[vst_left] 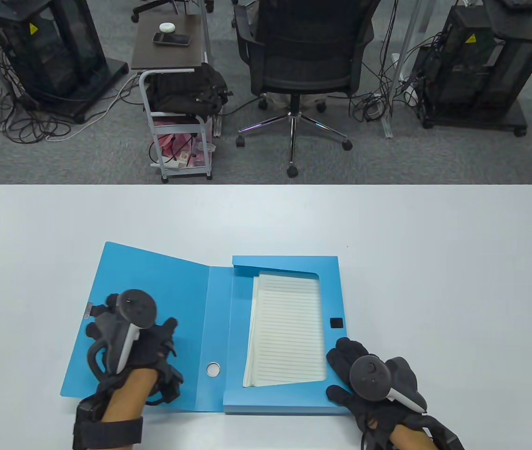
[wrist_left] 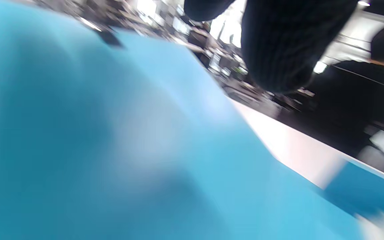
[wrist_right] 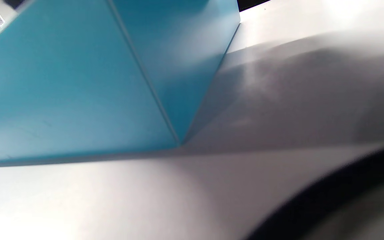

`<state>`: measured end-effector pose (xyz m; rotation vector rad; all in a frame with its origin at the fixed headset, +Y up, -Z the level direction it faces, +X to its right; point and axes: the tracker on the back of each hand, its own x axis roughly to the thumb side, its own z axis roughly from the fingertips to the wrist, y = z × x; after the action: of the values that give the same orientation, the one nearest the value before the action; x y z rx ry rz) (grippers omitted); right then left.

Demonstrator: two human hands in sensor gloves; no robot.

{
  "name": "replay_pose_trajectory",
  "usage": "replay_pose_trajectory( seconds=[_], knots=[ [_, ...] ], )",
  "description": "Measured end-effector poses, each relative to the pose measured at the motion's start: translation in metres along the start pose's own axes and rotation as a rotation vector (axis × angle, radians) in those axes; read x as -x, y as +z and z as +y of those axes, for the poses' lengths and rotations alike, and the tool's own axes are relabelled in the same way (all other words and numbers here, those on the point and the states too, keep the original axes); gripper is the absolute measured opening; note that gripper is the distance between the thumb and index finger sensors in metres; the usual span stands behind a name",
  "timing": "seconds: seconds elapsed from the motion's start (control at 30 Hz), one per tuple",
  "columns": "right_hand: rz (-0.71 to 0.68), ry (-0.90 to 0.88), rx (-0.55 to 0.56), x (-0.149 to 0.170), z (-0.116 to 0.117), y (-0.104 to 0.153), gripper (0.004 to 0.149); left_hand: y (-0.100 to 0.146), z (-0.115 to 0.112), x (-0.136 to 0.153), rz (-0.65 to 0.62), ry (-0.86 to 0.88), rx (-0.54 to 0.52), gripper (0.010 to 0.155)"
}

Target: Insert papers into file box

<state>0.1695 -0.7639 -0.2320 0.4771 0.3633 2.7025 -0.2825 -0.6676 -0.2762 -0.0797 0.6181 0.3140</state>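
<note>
A blue file box lies open on the white table. Its lid is folded flat to the left. A stack of lined white papers lies inside the box tray. My left hand rests flat on the open lid; the lid fills the left wrist view, with a gloved finger above it. My right hand rests at the box's near right corner, fingers on its rim. The right wrist view shows that box corner from low on the table.
A black clasp patch sits on the box's right rim, a finger hole in its spine. Beyond the table's far edge stand an office chair, a small cart and equipment racks.
</note>
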Motion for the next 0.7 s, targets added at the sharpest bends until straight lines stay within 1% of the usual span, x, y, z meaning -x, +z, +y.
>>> replay_pose_trajectory(
  seconds=[0.03, 0.1, 0.17, 0.2, 0.23, 0.27, 0.3, 0.33, 0.37, 0.4, 0.47, 0.5, 0.53, 0.57, 0.6, 0.63, 0.67, 0.7],
  knots=[
    [0.001, -0.001, 0.001, 0.0, 0.0, 0.0, 0.071, -0.008, 0.006, 0.017, 0.074, -0.001, -0.004, 0.094],
    [0.002, -0.002, 0.003, 0.0, 0.0, 0.0, 0.071, -0.018, 0.012, 0.049, 0.188, 0.043, 0.044, 0.097],
    [0.002, -0.008, 0.003, 0.001, 0.0, 0.0, 0.071, -0.024, 0.012, 0.079, 0.271, 0.16, 0.178, 0.1],
    [0.002, -0.009, 0.003, 0.001, 0.0, 0.0, 0.071, -0.025, 0.011, 0.086, 0.278, 0.195, 0.231, 0.1],
    [0.002, -0.007, 0.002, 0.001, 0.0, 0.0, 0.071, -0.026, 0.009, 0.094, 0.276, 0.261, 0.326, 0.101],
    [0.001, -0.006, 0.001, 0.001, -0.001, 0.0, 0.071, -0.025, 0.009, 0.097, 0.275, 0.316, 0.377, 0.1],
    [0.003, -0.007, 0.003, 0.001, -0.001, 0.0, 0.071, -0.023, 0.015, 0.099, 0.279, 0.36, 0.358, 0.098],
    [0.003, -0.005, 0.001, 0.001, -0.001, 0.0, 0.071, -0.023, 0.02, 0.1, 0.263, 0.375, 0.313, 0.093],
    [0.004, -0.007, -0.001, 0.002, -0.001, 0.0, 0.071, -0.022, 0.029, 0.1, 0.229, 0.44, 0.288, 0.086],
    [0.006, -0.016, 0.001, 0.003, -0.001, 0.0, 0.07, -0.02, 0.034, 0.099, 0.206, 0.502, 0.286, 0.08],
    [0.008, -0.026, 0.004, 0.003, -0.001, 0.0, 0.07, -0.015, 0.046, 0.093, 0.139, 0.708, 0.38, 0.066],
    [0.007, -0.021, 0.002, 0.003, -0.001, 0.0, 0.071, -0.009, 0.051, 0.081, 0.037, 0.888, 0.508, 0.06],
    [0.007, -0.022, 0.002, 0.003, -0.001, 0.0, 0.07, -0.005, 0.053, 0.072, -0.026, 0.932, 0.568, 0.056],
    [0.007, -0.027, 0.001, 0.003, -0.001, -0.001, 0.07, 0.003, 0.057, 0.057, -0.108, 0.91, 0.619, 0.055],
    [0.008, -0.028, 0.001, 0.003, -0.001, 0.0, 0.07, 0.009, 0.059, 0.046, -0.162, 0.873, 0.618, 0.056],
    [0.008, -0.028, 0.005, 0.003, -0.001, 0.0, 0.07, 0.019, 0.063, 0.028, -0.268, 0.824, 0.6, 0.057],
    [0.008, -0.028, 0.006, 0.003, -0.001, 0.0, 0.07, 0.026, 0.064, 0.016, -0.333, 0.813, 0.593, 0.058],
    [0.009, -0.026, 0.008, 0.003, -0.002, 0.0, 0.07, 0.038, 0.063, -0.003, -0.392, 0.823, 0.576, 0.058]
  ],
)
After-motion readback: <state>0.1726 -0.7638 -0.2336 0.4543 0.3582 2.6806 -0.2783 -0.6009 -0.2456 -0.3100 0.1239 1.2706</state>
